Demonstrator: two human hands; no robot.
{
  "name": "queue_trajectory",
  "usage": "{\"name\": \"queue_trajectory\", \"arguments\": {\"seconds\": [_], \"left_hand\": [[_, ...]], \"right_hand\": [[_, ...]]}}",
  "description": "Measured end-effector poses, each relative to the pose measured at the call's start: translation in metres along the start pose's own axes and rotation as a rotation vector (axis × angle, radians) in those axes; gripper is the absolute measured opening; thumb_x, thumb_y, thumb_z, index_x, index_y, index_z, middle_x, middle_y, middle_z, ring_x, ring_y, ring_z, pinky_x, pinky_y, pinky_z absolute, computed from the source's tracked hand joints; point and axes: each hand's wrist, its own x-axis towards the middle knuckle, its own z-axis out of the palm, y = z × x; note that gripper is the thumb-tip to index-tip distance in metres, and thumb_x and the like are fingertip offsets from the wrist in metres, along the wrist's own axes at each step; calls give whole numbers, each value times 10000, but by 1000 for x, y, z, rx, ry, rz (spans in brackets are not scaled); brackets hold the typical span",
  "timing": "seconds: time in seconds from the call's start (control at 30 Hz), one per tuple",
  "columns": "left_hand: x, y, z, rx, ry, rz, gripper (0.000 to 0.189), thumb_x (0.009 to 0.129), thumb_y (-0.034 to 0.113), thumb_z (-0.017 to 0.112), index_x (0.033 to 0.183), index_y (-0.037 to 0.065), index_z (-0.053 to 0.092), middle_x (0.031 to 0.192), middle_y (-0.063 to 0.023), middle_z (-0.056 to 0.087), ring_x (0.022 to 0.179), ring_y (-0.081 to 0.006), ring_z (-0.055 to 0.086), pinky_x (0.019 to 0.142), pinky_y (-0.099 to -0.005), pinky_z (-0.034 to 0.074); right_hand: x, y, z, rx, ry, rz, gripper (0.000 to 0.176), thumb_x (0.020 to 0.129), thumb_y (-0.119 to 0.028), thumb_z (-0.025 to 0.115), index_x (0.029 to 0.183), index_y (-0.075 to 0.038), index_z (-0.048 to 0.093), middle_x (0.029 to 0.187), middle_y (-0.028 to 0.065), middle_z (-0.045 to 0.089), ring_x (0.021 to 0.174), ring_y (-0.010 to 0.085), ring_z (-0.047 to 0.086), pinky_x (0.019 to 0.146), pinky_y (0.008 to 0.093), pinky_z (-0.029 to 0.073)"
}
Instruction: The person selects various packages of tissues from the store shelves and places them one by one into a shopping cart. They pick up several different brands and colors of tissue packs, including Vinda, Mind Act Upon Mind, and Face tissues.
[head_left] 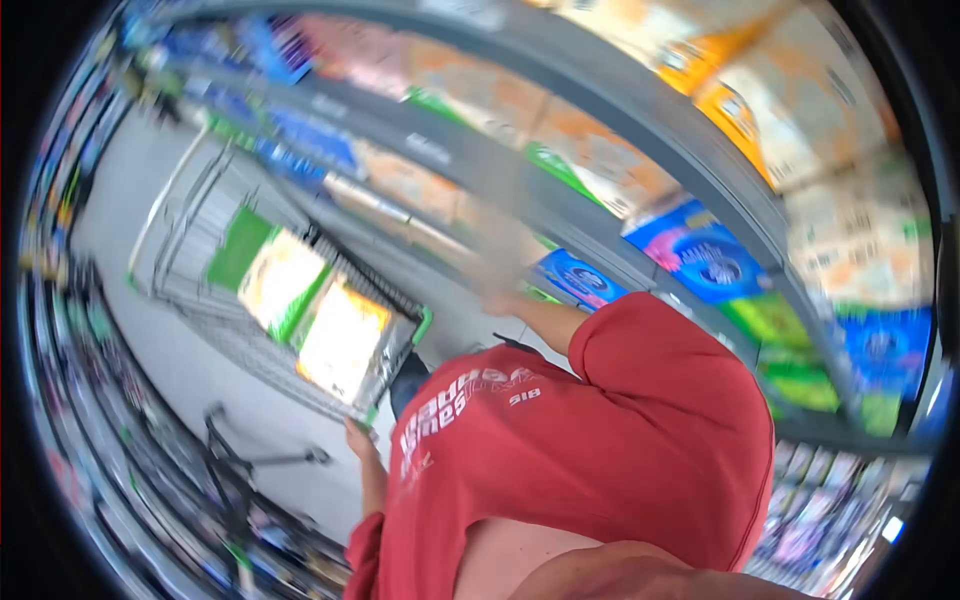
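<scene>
Where left hand [358,438] meets shopping cart [372,277], closure cannot be told; right hand [495,255], blurred, likewise; cart likely stiff, free-rolling, best held beside left hand

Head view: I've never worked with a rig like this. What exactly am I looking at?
No machine here: a person in a red T-shirt wears the camera on their head, looking down past their chest. The left hand is at the near corner of a shopping cart; its grip is unclear. Inside lie a green-and-white pack and an orange-edged pack, washed out by glare. The right hand, beside the shelves, is too blurred to show whether it holds anything.
</scene>
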Motion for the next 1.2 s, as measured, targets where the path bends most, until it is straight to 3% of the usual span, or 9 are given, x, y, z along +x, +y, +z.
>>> {"name": "queue_trajectory", "arguments": {"seconds": [0.03, 0.27, 0.4, 0.53, 0.73, 0.8, 0.93, 1.13, 1.2], "left_hand": [[5, -2, -1, 109, -16, 73, 530, 936, 504, 381, 1039, 7, 531, 810, -104, 581, 613, -201, 575, 462, -319, 468], [-33, 61, 25, 620, 136, 7, 443, 958, 325, 369, 1042, -93, 488, 836, -221, 599, 652, -304, 635, 519, -401, 521], [10, 23, 17, 1250, 121, 344, 307, 931, 208, 385, 1016, -66, 493, 883, -241, 604, 725, -350, 645, 567, -415, 536], [19, 19, 28, 1241, 272, 275, 217, 884, 121, 424, 1024, -30, 493, 932, -222, 587, 824, -375, 633, 642, -432, 539], [49, 4, 16, 1169, 277, 302, 235, 866, 146, 462, 1011, -35, 504, 943, -220, 598, 830, -355, 633, 650, -438, 526], [87, -27, 1, 1456, 104, 671, 257, 886, 190, 454, 1041, -8, 506, 896, -255, 617, 794, -374, 649, 645, -481, 535], [52, 10, 23, 39, 88, -251, 457, 962, 361, 295, 1241, 8, 377, 1054, -231, 563, 693, -384, 649, 521, -468, 533], [53, 31, 25, -90, 35, -382, 509, 925, 312, 275, 1345, 26, 240, 1219, -240, 466, 889, -536, 580, 673, -565, 506], [32, 45, 29, -6, 49, -370, 438, 934, 315, 315, 1206, -14, 413, 1012, -262, 566, 692, -509, 618, 440, -533, 495]], "right_hand": [[-38, -58, -80, -205, -389, 39, 379, 699, -288, 554, 851, 41, 664, 867, 267, 637, 753, 383, 633, 653, 508, 492], [-201, 17, -14, 28, -347, 676, 425, 731, -417, 646, 749, 5, 693, 750, 217, 653, 709, 354, 637, 664, 442, 510], [-228, -12, -28, 241, -279, 815, 420, 732, -411, 630, 729, 6, 684, 758, 209, 652, 733, 361, 636, 697, 435, 506], [-212, -33, -27, 29, -177, 421, 376, 712, -378, 581, 724, -15, 679, 757, 218, 635, 740, 395, 612, 694, 455, 494], [-209, -49, -44, 227, 2, 449, 274, 761, -336, 575, 828, -92, 680, 911, 146, 655, 862, 338, 610, 731, 453, 482], [-210, -7, -5, -234, -169, 108, 236, 792, -310, 546, 799, -121, 688, 871, 120, 670, 801, 322, 625, 702, 438, 492], [-233, -4, -17, -229, -285, 226, 277, 815, -314, 532, 781, -92, 693, 757, 99, 678, 659, 273, 640, 623, 399, 511], [-233, 5, -15, -24, -392, 396, 314, 830, -326, 492, 729, -115, 701, 721, 69, 670, 755, 262, 649, 675, 404, 505], [-228, -3, -22, -12, -382, 481, 346, 827, -351, 488, 689, -110, 695, 687, 44, 668, 747, 242, 650, 670, 386, 500]]}}
